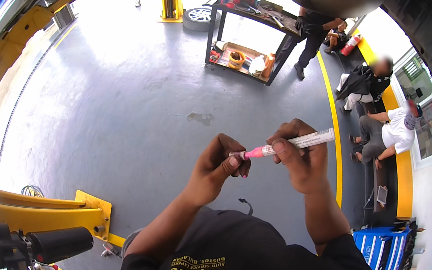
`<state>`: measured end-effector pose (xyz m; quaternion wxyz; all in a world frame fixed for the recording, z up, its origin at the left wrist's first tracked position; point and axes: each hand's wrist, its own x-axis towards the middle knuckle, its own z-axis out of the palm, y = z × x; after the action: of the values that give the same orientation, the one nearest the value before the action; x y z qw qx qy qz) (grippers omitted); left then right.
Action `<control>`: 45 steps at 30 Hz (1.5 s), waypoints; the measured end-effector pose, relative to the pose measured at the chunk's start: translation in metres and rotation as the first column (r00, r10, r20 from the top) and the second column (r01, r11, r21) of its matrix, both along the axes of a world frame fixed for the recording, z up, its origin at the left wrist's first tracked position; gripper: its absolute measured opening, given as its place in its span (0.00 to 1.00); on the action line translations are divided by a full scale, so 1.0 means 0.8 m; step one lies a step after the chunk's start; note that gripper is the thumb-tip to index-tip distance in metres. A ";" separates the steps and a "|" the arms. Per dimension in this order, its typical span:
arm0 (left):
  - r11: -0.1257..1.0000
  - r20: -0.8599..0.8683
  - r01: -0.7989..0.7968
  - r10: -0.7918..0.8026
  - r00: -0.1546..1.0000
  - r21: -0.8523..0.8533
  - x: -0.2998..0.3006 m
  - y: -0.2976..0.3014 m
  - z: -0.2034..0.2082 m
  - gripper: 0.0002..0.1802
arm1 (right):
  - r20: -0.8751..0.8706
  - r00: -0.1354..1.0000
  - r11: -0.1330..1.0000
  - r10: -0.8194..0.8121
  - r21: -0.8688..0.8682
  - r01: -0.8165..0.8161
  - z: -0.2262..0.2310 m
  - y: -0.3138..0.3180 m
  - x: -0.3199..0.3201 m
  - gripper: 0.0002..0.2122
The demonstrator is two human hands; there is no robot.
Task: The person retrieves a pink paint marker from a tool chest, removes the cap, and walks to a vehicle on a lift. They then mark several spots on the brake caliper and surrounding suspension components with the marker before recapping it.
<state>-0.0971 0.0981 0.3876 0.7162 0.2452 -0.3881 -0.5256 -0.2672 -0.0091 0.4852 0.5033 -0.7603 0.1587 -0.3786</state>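
In front of my chest, my right hand grips a white paint marker between thumb and fingers. The marker lies nearly level, its pink nib end toward the left. My left hand pinches a small greyish round piece between thumb and forefinger; its exact kind is too small to tell. The pink end of the marker meets this piece or stops right beside it. A pink smear shows on a fingertip of my left hand.
Ahead stands a black tool cart with tools on top, beside a wheel. A person is next to it; others sit along the right wall. Yellow lift arms are at left, a blue tool chest at lower right. Car underparts hang upper right.
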 end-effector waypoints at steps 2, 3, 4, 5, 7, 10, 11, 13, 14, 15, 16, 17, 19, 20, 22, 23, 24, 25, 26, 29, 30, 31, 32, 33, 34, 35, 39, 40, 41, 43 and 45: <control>1.000 0.003 0.007 -0.007 1.000 0.011 -0.004 0.000 0.001 0.17 | 0.078 0.997 0.998 -0.004 0.067 -0.001 0.001 -0.001 -0.005 0.06; 1.000 -0.006 0.002 -0.002 1.000 0.007 -0.007 0.000 0.002 0.17 | 0.028 1.000 0.999 -0.001 0.038 0.000 0.000 -0.001 -0.007 0.05; 1.000 -0.015 0.000 0.000 1.000 0.004 -0.009 -0.002 0.002 0.17 | 0.034 0.999 1.000 -0.004 0.021 0.003 -0.002 -0.002 -0.008 0.05; 1.000 -0.027 0.002 -0.002 1.000 0.003 -0.011 -0.003 0.002 0.17 | 0.033 0.999 1.000 0.014 -0.005 -0.014 -0.003 -0.002 -0.009 0.05; 1.000 -0.023 -0.009 0.009 1.000 0.000 -0.013 -0.004 0.002 0.17 | 0.029 1.000 1.000 -0.005 -0.002 0.005 -0.004 -0.005 -0.011 0.05; 1.000 -0.005 -0.024 0.024 1.000 0.005 -0.018 -0.007 0.002 0.17 | 0.017 1.000 1.000 -0.001 -0.003 0.001 -0.003 -0.009 -0.015 0.04; 1.000 0.000 -0.021 0.021 1.000 0.012 -0.019 -0.007 0.002 0.17 | 0.036 0.999 1.000 0.007 -0.005 -0.007 -0.003 -0.009 -0.016 0.04; 0.999 -0.008 -0.026 0.026 1.000 -0.020 -0.021 -0.009 0.003 0.14 | 0.015 1.000 1.000 0.001 -0.015 0.000 -0.002 -0.010 -0.018 0.04; 0.997 -0.022 -0.027 0.025 0.999 -0.068 -0.017 -0.003 0.005 0.13 | -0.002 1.000 1.000 0.011 -0.020 -0.011 -0.003 -0.006 -0.015 0.04; 0.999 -0.013 -0.025 0.025 1.000 -0.028 -0.018 -0.004 0.006 0.14 | 0.032 0.999 1.000 0.005 -0.007 -0.004 -0.003 -0.007 -0.016 0.04; 0.999 -0.015 -0.026 0.026 1.000 -0.019 -0.019 -0.003 0.007 0.15 | 0.046 0.999 1.000 0.008 0.010 -0.009 -0.002 -0.005 -0.015 0.04; 1.000 -0.021 -0.020 0.020 1.000 -0.007 -0.019 -0.002 0.008 0.16 | 0.075 0.997 0.999 0.004 0.034 -0.006 -0.003 -0.003 -0.015 0.04; 0.999 -0.011 -0.029 0.029 1.000 -0.014 -0.019 0.000 0.011 0.16 | 0.054 0.999 1.000 0.007 0.012 -0.008 -0.002 -0.001 -0.014 0.05; 0.999 -0.008 -0.031 0.031 0.999 -0.016 -0.019 0.000 0.012 0.16 | 0.054 0.999 1.000 -0.007 0.022 0.006 -0.001 -0.001 -0.015 0.05; 0.999 -0.006 -0.026 0.026 1.000 -0.031 -0.019 0.004 0.013 0.16 | 0.070 0.998 1.000 0.005 0.022 -0.006 0.000 0.001 -0.017 0.05; 0.999 -0.006 -0.024 0.024 1.000 -0.037 -0.020 0.005 0.013 0.16 | 0.078 0.997 0.999 0.004 0.031 -0.007 0.001 0.003 -0.017 0.05; 0.999 -0.001 -0.029 0.029 1.000 -0.029 -0.021 0.005 0.013 0.16 | 0.072 0.997 1.000 0.012 0.024 -0.013 0.002 0.003 -0.018 0.05; 0.999 0.005 -0.032 0.032 0.999 -0.021 -0.023 0.004 0.014 0.16 | 0.067 0.998 1.000 0.018 0.017 -0.019 0.002 0.003 -0.019 0.05; 1.000 0.014 -0.030 0.030 0.999 0.009 -0.024 0.004 0.014 0.16 | 0.078 0.997 0.999 -0.017 0.040 0.014 0.002 0.005 -0.019 0.05; 0.998 0.006 -0.041 0.042 0.999 -0.036 -0.027 0.007 0.016 0.16 | 0.092 0.996 0.997 0.022 0.067 -0.028 -0.001 0.006 -0.024 0.05; 0.999 0.025 -0.035 0.034 0.999 0.004 -0.029 0.004 0.017 0.16 | 0.099 0.995 0.997 0.001 0.080 -0.008 0.000 0.003 -0.025 0.05; 0.999 0.033 -0.027 0.026 0.999 0.024 -0.032 0.002 0.018 0.17 | 0.092 0.996 0.996 -0.002 0.088 -0.006 0.000 -0.002 -0.029 0.06; 0.999 0.030 -0.016 0.015 0.999 0.037 -0.034 -0.003 0.020 0.17 | 0.082 0.997 0.995 0.006 0.100 -0.014 0.002 -0.009 -0.033 0.06; 0.999 0.046 -0.024 0.022 0.999 0.039 -0.036 -0.008 0.020 0.17 | 0.123 0.992 0.987 -0.002 0.159 -0.018 0.004 -0.017 -0.036 0.07; 0.999 0.049 -0.029 0.027 0.998 0.032 -0.039 -0.015 0.020 0.17 | 0.161 0.987 0.975 -0.002 0.220 -0.034 0.007 -0.027 -0.041 0.07; 0.999 0.053 -0.040 0.040 0.998 0.016 -0.039 -0.026 0.019 0.17 | 0.231 0.973 0.963 -0.002 0.264 -0.061 0.009 -0.039 -0.043 0.08; 0.998 0.009 -0.046 0.046 0.999 0.039 -0.021 -0.041 0.013 0.17 | 0.231 0.973 0.945 0.006 0.316 -0.081 0.002 -0.050 -0.041 0.08; 0.999 0.003 -0.039 0.039 0.999 0.037 -0.017 -0.043 0.011 0.17 | 0.215 0.975 0.943 -0.045 0.332 -0.029 -0.002 -0.051 -0.038 0.08; 0.999 -0.001 -0.032 0.032 0.999 0.035 -0.015 -0.045 0.010 0.17 | 0.202 0.977 0.943 -0.062 0.333 -0.009 -0.004 -0.050 -0.035 0.08; 0.999 0.013 -0.026 0.026 1.000 0.035 -0.008 -0.048 0.009 0.16 | 0.194 0.978 0.949 -0.075 0.315 0.010 -0.010 -0.049 -0.027 0.07; 0.999 0.024 -0.016 0.016 1.000 0.039 -0.006 -0.050 0.010 0.16 | 0.186 0.978 0.957 -0.090 0.288 0.034 -0.014 -0.047 -0.023 0.07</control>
<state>-0.1018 0.0578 0.3952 0.7108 0.2685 -0.3841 -0.5245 -0.2859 -0.0468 0.4742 0.6080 -0.6337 0.1844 -0.4413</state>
